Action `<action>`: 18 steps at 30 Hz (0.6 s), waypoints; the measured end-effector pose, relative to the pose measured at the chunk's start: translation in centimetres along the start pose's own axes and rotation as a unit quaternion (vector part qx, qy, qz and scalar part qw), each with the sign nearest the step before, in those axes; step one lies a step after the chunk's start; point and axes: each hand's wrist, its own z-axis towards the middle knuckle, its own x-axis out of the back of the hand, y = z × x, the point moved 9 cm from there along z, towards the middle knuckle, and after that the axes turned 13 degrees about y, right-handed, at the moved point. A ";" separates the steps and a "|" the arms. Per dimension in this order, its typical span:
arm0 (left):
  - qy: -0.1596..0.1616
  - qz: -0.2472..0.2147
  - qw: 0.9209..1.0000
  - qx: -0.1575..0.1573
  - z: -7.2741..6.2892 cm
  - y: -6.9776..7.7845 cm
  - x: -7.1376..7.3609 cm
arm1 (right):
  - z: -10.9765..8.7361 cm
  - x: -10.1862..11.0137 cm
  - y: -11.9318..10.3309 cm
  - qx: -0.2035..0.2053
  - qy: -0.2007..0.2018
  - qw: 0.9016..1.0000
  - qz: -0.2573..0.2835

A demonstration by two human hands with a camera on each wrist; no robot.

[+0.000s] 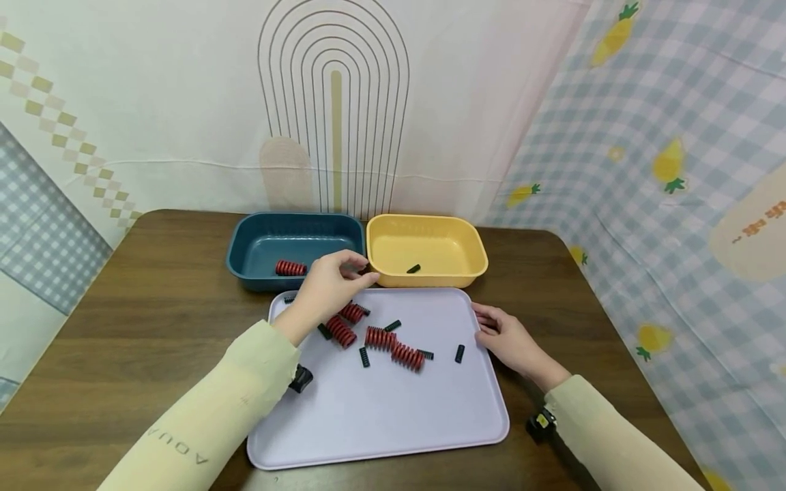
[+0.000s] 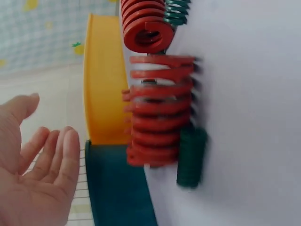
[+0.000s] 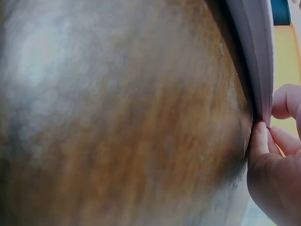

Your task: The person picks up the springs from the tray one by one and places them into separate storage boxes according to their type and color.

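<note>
My left hand (image 1: 331, 279) hovers over the back edge of the lavender tray (image 1: 381, 416), in front of where the two bins meet. Its fingers are loosely bent with nothing between them; the left wrist view shows the palm (image 2: 37, 188) bare. On the tray lie several thick red coil springs (image 1: 408, 356) and several small dark green springs (image 1: 365, 357), some touching. One green spring (image 1: 459, 353) lies apart, near the right rim. There, my right hand (image 1: 506, 337) pinches the tray's edge, thumb and fingers on either side of the rim (image 3: 263, 61).
Behind the tray stand a dark blue bin (image 1: 245, 273) holding a red spring (image 1: 290, 268) and a yellow bin (image 1: 482, 262) holding a green spring (image 1: 414, 269). All rest on a brown wooden table (image 1: 153, 300), with patterned cloth (image 1: 454, 102) hanging behind.
</note>
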 end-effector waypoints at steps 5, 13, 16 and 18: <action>-0.002 0.050 0.999 0.009 -1.7 -0.6 1.8 | -0.5 0.1 -1.0 0.003 -0.002 1.000 -0.003; -0.005 0.124 0.992 -0.008 -3.8 -1.9 3.6 | 0.4 0.0 0.9 0.010 0.002 1.000 -0.002; -0.012 0.145 0.989 -0.011 -4.4 -2.4 3.6 | 0.4 0.0 1.0 0.009 0.003 1.000 -0.001; -0.017 0.156 0.987 -0.016 -4.6 -2.6 3.4 | 0.4 0.0 1.0 0.010 0.002 1.000 0.000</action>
